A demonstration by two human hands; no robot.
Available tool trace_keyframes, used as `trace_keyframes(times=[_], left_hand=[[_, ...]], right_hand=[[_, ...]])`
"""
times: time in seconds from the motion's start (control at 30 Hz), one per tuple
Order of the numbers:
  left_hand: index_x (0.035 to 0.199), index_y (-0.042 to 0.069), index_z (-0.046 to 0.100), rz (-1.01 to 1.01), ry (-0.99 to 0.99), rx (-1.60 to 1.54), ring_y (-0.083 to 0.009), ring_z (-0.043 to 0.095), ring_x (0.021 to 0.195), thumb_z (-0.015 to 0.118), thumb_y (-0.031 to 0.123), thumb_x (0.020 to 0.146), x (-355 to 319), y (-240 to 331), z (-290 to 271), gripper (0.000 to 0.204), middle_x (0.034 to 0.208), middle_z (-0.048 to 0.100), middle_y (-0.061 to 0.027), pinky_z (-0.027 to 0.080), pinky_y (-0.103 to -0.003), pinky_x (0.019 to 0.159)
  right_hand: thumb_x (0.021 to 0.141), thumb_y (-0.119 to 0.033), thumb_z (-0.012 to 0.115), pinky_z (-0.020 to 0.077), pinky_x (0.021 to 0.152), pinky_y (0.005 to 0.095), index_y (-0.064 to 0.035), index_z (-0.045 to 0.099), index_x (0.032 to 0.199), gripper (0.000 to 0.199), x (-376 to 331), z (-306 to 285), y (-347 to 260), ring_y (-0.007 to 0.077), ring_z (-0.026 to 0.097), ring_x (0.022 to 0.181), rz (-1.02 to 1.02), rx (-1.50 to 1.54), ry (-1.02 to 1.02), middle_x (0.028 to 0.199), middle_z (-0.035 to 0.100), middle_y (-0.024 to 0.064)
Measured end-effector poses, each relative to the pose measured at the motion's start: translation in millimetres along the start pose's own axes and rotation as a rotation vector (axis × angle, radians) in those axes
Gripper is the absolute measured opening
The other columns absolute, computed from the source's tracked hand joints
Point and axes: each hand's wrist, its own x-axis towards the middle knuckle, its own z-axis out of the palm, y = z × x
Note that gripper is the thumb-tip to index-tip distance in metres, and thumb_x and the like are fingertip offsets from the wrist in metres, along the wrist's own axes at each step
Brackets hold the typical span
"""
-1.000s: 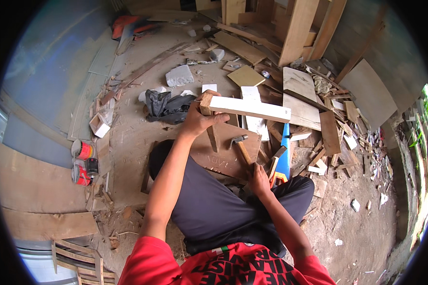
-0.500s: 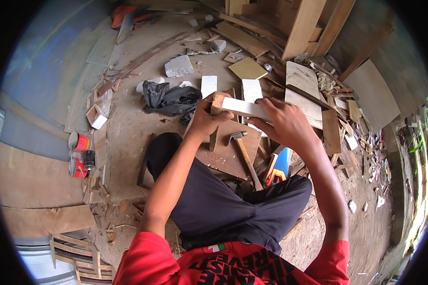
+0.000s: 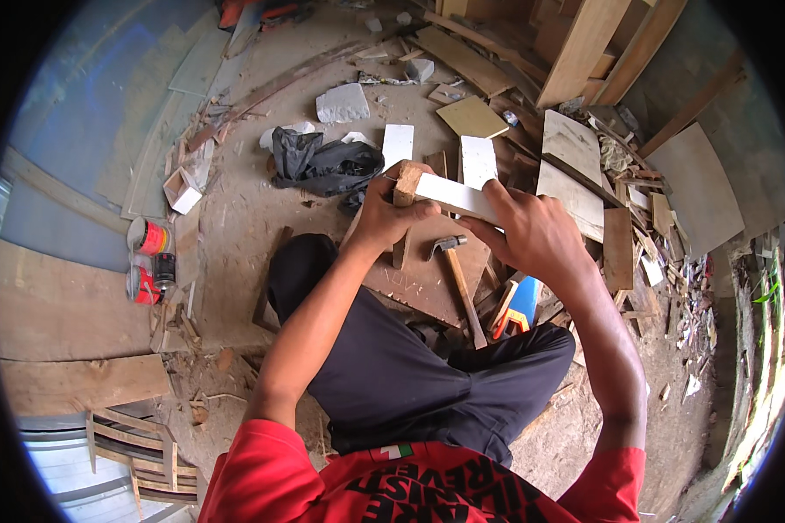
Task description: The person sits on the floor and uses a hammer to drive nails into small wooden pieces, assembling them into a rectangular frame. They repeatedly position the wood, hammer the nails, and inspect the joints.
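My left hand point(image 3: 387, 211) grips a short block of raw wood point(image 3: 407, 183), its thumb across the near side. Against that block rests the end of a white board point(image 3: 453, 193), whose other end is clasped by my right hand point(image 3: 535, 228). Both pieces are held up in front of me, above a brown wooden board point(image 3: 410, 286) lying low before my legs. On the brown board is a claw hammer point(image 3: 460, 283) with a wooden handle. A handsaw point(image 3: 516, 307) with a blue blade and orange-edged handle lies right of it.
Two white boards point(image 3: 399, 146) point(image 3: 478, 162) and a black plastic bag point(image 3: 327, 166) lie farther out. Paint cans point(image 3: 148, 237) stand at the left. Scrap wood point(image 3: 619, 248) is heaped on the right, with tall planks point(image 3: 582, 52) leaning behind. A stone block point(image 3: 342, 103) sits on the floor.
The view has shifted slightly, so the surroundings sit a little to the right. Both hands keep their hold on the block and white board, which have hardly moved.
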Motion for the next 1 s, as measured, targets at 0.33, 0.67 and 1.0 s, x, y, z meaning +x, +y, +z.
trace_keyframes(times=[0.33, 0.67, 1.0], left_hand=[[0.104, 0.006, 0.062, -0.05, 0.056, 0.031, -0.0073, 0.055, 0.088, 0.088, 0.034, 0.071, 0.4, 7.5, 12.8, 0.05, 0.093, 0.062, 0.0027, 0.044, -0.026, 0.08], [0.102, 0.005, 0.059, 0.018, 0.105, 0.05, -0.0075, 0.051, 0.086, 0.085, 0.041, 0.07, -1.7, 5.9, 21.0, 0.055, 0.091, 0.056, 0.003, 0.042, -0.026, 0.077], [0.111, 0.004, 0.054, 0.097, 0.061, 0.094, -0.0073, 0.055, 0.088, 0.087, 0.03, 0.076, 0.4, -3.4, 13.4, 0.055, 0.096, 0.06, -0.0003, 0.048, -0.025, 0.077]], right_hand=[[0.093, -0.052, 0.059, 0.0518, 0.048, 0.0418, -0.001, 0.056, 0.115, 0.055, -5.5, 4.1, 0.4, 0.0351, 0.065, 0.051, 0.05, 0.038, -0.036, 0.053, 0.06, 0.0144], [0.093, -0.051, 0.059, 0.0529, 0.048, 0.042, 0.0004, 0.055, 0.11, 0.055, -7.1, 3.3, -4.7, 0.0347, 0.066, 0.052, 0.061, 0.023, -0.032, 0.054, 0.061, 0.0146], [0.094, -0.047, 0.06, 0.0524, 0.045, 0.0396, 0.002, 0.053, 0.105, 0.05, -6.0, 2.1, -9.9, 0.034, 0.066, 0.051, 0.042, 0.006, -0.018, 0.054, 0.061, 0.0148]])
